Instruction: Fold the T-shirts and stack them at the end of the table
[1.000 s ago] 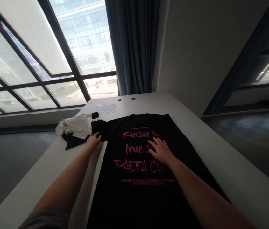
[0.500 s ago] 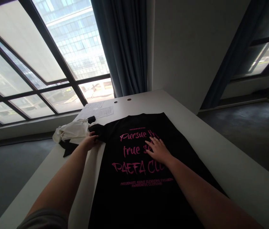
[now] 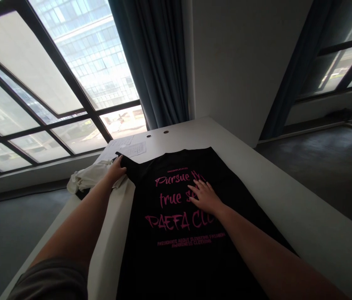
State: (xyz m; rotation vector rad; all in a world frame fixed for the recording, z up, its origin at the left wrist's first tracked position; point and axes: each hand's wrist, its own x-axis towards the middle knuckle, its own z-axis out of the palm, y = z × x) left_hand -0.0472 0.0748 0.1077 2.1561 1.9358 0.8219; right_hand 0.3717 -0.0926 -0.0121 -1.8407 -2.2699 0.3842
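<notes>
White tabletop (image 3: 232, 143) bears black shirt (image 3: 169, 266), left hand (image 3: 117, 168) pinching sleeve (image 3: 133, 168), right hand (image 3: 205, 196) spread atop.

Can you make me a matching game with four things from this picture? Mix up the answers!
1. left hand
2. right hand
3. curtain
4. papers

A. blue, hanging beside the bright window
B. spread out on the pink words
C. lying near the far end of the white table
D. holding the sleeve of the black shirt

Right pairs: 1-D, 2-B, 3-A, 4-C
</notes>
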